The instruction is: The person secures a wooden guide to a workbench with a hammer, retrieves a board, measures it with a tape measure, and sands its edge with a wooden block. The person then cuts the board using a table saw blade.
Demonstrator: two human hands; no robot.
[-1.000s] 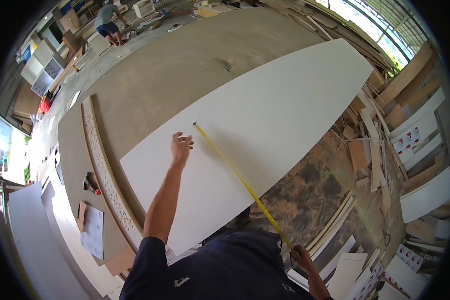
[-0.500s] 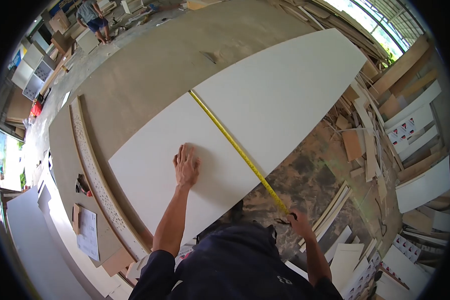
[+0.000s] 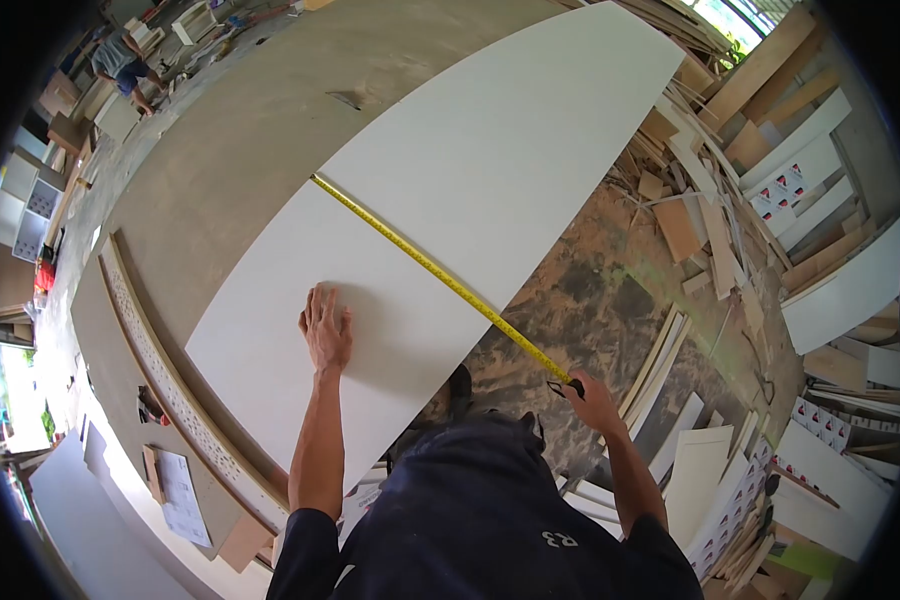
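A long white panel [image 3: 530,130] lies on a larger brown board [image 3: 225,185]. My left hand [image 3: 327,330] rests on the panel with its fingers stretched out, holding nothing. My right hand [image 3: 592,402] is closed around the dark case of a tape measure [image 3: 435,268], off the panel's near edge. Its yellow blade runs straight across the panel from the far edge, over the near edge, to the case. A thin dark strap or loop hangs by the case. How the fingers wrap the case is partly hidden.
A long perforated strip [image 3: 175,375] and a paper sheet [image 3: 180,498] lie on the board at left. Wood offcuts [image 3: 678,228] are heaped on the dusty floor at right. White panels [image 3: 695,470] lean nearby. Another person [image 3: 125,65] stands bent at far upper left.
The whole view has shifted, so the panel sits further left and higher. My left hand stays flat on the panel, and my right hand still holds the tape measure with its blade across it.
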